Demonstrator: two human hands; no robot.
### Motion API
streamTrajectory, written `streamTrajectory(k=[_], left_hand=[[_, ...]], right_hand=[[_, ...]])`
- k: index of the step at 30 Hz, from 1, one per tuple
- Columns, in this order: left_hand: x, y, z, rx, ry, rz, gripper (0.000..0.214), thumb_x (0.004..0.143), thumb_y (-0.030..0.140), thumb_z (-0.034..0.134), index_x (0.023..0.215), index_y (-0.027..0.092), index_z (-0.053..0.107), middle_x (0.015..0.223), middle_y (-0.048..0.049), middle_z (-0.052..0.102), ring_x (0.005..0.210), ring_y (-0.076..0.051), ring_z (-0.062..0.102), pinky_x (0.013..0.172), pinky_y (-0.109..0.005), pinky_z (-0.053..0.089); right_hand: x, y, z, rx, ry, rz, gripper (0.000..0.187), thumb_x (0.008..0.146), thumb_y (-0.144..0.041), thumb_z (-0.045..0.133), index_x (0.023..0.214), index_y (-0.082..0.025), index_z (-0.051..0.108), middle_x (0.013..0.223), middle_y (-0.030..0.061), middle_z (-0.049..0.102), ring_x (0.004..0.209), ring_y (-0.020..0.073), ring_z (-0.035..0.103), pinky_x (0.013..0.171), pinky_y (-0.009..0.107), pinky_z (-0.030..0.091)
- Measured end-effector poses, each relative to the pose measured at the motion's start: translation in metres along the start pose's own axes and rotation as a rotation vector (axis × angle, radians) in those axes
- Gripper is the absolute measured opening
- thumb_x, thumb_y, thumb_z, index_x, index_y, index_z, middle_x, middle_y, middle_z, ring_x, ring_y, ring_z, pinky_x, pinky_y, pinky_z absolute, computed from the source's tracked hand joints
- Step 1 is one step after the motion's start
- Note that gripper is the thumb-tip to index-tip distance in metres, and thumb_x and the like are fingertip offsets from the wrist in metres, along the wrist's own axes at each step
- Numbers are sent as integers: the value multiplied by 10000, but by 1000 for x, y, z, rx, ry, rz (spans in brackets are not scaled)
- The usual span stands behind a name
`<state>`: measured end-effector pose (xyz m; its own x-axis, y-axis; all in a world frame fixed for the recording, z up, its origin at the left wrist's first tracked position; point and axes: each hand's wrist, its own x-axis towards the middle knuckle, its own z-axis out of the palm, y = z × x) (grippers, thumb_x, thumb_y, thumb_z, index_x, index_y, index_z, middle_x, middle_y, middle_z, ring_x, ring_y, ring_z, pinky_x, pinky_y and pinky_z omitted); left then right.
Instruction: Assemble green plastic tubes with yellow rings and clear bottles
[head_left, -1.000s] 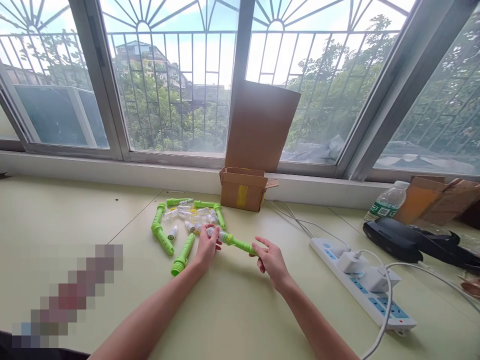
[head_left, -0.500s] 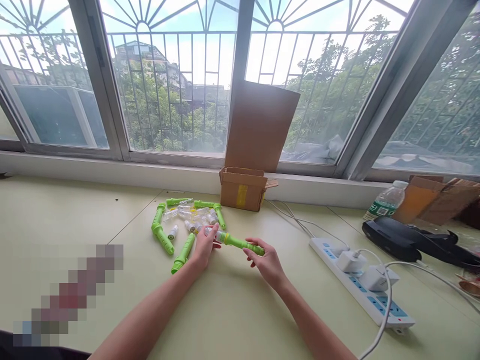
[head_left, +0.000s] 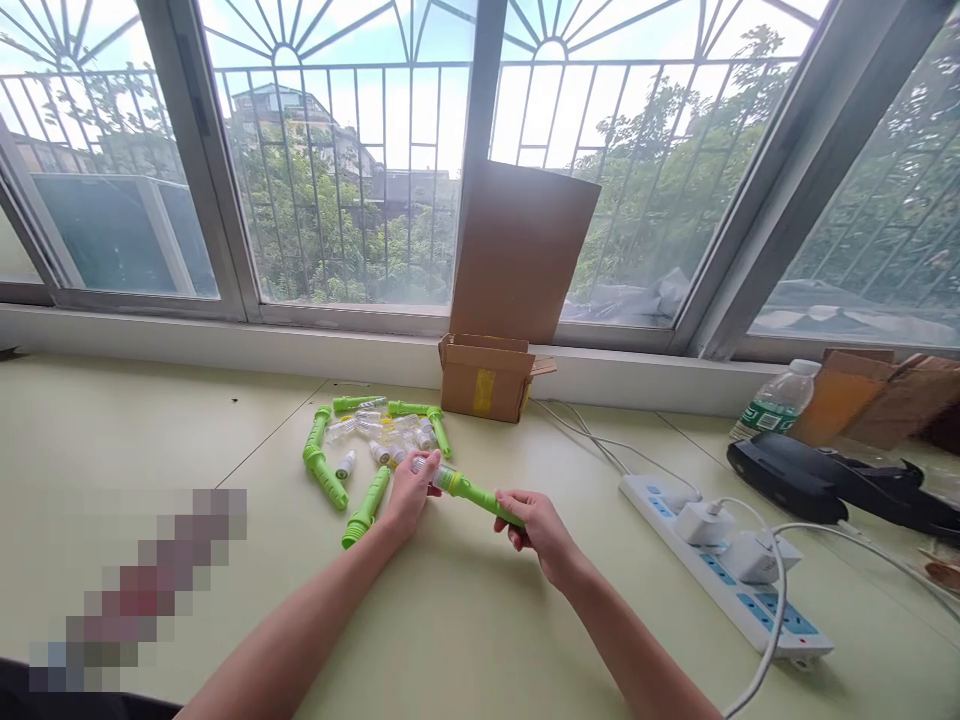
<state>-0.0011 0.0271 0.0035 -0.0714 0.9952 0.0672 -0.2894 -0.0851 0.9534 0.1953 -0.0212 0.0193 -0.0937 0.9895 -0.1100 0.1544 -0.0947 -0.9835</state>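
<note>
Green plastic tube [head_left: 484, 500] with a clear end piece [head_left: 442, 477] is in both hands, held on the near side of the cardboard box [head_left: 484, 390], the one with the yellow tape on it. Left hand [head_left: 407, 497] is in front of the box and a bit to its left, with thumb and fingers [head_left: 431, 462] pinching the clear end. Right hand [head_left: 546, 535] is in front of the box and a bit to its right, and those fingers are pinching the green end, though some are tucked out of sight and I can't tell how hard either hand is squeezing. The tube's slanted, green end farther from the box than the clear one. Left of the box there's a whole scatter on the counter [head_left: 247, 600]: a jumble of clear plastic pieces [head_left: 369, 425] with some yellow bits mixed in, and green parts lying loosely around it. Farthest left of the box is a bent green piece [head_left: 322, 462], and a straight green piece [head_left: 367, 505] lies front-left of the box, just beside the left wrist. Behind the box, a brown cardboard panel [head_left: 525, 250] stands up in front of the window frame [head_left: 217, 170]. Well off to the right of the box you've got a white power strip [head_left: 718, 572] with chargers [head_left: 703, 523] plugged in, a green-labelled bottle [head_left: 776, 405] and some black strappy gadget [head_left: 787, 480], can't tell what exactly.
</note>
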Motion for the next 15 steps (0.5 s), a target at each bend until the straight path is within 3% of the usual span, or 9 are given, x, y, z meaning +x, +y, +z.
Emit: streamTrajectory(k=[2,5,8,12,15], left_hand=[[0,2,-1,-52,7,-36,487,654,538,733,901,142,596,680,-15,612,585,-148,602,544,-269,509],[1,7,-1,-209,5,-133,500,678,537,721,944,132,599,764,-66,671,662,-177,649,614,-296,530],[-1,11,1,-333,3,-197,466,676,475,752,945,130,592,833,-103,701,732,-203,677,664,-300,530],[-8,15,9,-424,-49,-210,383,666,355,790,906,136,587,827,-99,711,739,-201,683,695,-296,523],[-16,18,15,-484,-97,-211,330,682,311,785,874,133,584,828,-102,712,722,-190,677,710,-301,518]], right_hand=[[0,1,0,-108,41,-89,341,821,-480,543,841,-148,619,686,48,647,466,105,481,457,240,377],[-2,2,1,-431,128,-382,268,819,-382,560,986,-189,640,859,61,671,677,172,590,577,269,435],[-6,5,4,-739,123,-570,262,828,-272,532,1070,-236,627,981,48,658,807,191,607,673,276,431],[-7,10,9,-968,144,-585,262,849,-235,500,1087,-248,607,937,30,645,726,166,597,620,245,373],[-7,14,14,-1088,215,-534,143,873,-278,491,909,-216,614,860,32,646,661,156,568,557,240,291]])
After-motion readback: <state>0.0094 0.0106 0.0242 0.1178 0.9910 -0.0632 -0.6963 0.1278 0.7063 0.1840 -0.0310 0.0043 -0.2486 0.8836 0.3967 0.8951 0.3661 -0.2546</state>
